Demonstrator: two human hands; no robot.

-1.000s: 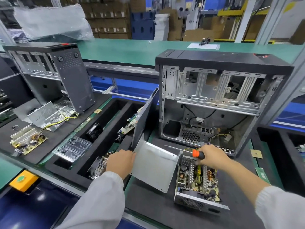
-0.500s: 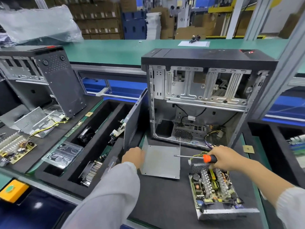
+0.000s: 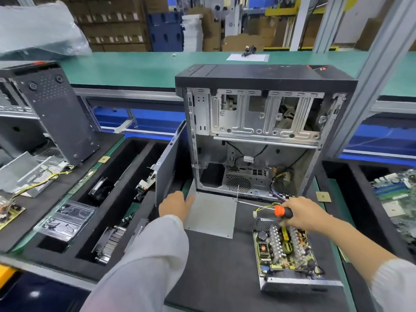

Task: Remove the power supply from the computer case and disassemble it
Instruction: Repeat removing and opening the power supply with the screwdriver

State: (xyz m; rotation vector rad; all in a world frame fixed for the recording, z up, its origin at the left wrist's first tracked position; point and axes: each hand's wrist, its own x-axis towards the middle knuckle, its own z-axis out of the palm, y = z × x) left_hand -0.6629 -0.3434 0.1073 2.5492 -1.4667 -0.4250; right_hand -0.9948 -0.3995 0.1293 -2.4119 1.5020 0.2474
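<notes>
At the far left, a second computer case (image 3: 56,113) stands tilted on a black foam mat, with a loose circuit board (image 3: 10,212) and yellow wires (image 3: 45,179) lying in front of it. To its right, a black foam tray (image 3: 74,233) holds parts in separate slots: a clear plastic piece (image 3: 67,219), a small fan (image 3: 101,188) and a finned heatsink (image 3: 112,239). A dark side panel (image 3: 168,167) leans upright between the tray and the computer case (image 3: 258,131), which stands open-sided toward the camera on the work mat (image 3: 213,266).

The left hand (image 3: 174,204) rests with relaxed, nearly straight fingers on the left edge of the metal cover plate (image 3: 211,212); it grips nothing. The plate lies flat on the mat, directly in front of the case opening.

The right hand (image 3: 301,212) has its fingers curled round the orange-and-black handle of a screwdriver (image 3: 279,210), whose shaft points left, above the mat and near the plate's right edge.

The power supply (image 3: 286,251) lies outside the case, on the mat just below the right hand. Its cover is off, exposing the board, coils and heatsinks. Its wires (image 3: 265,207) run back toward the case.

At the far right, a green mainboard (image 3: 396,199) lies in another black tray (image 3: 351,199).
</notes>
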